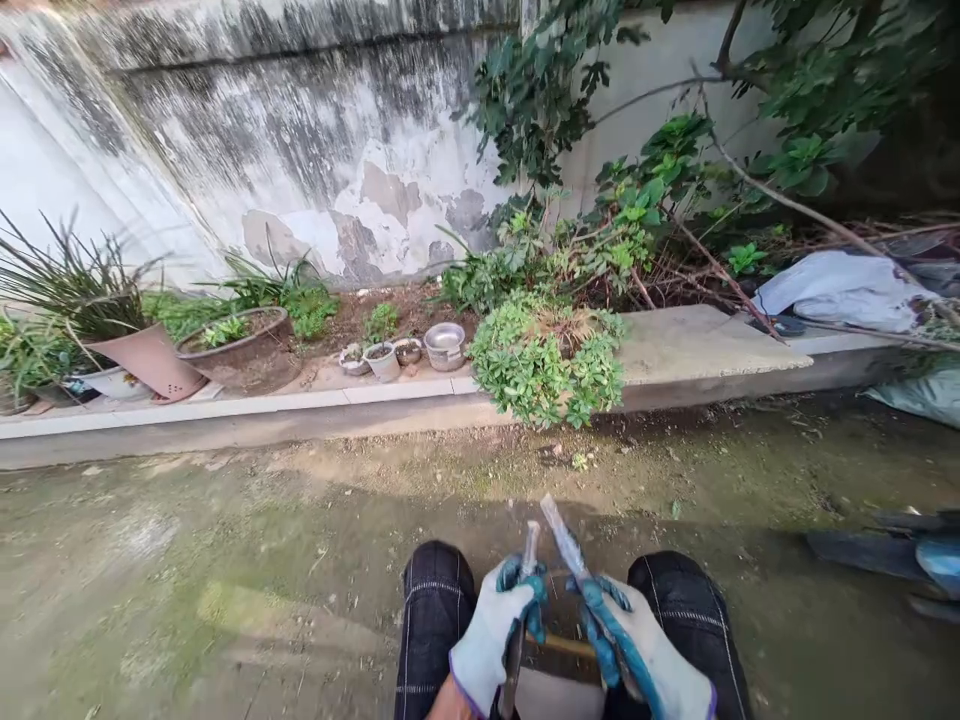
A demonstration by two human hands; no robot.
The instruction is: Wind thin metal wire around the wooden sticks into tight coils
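Note:
My left hand [499,610], in a white glove with blue-green coated fingers, is closed round a short stick-like piece [532,540] with a pale tip pointing up. Below that hand a dark, flat strip [513,665] points down; whether it belongs to the same piece I cannot tell. My right hand [637,640], gloved the same way, grips a longer greyish, rod-like piece [564,535] that slants up to the left, its end pale. Both hands are between my knees, apart from each other. A yellowish bar [562,645] shows between them, mostly hidden.
Ahead runs a low ledge [397,392] with a leafy potted plant [551,360], a metal pot [445,347], a brown planter [247,350] and a tilted flowerpot [154,362]. White sacking [847,288] and branches lie right. A blurred dark-blue object [892,555] stands at the right edge.

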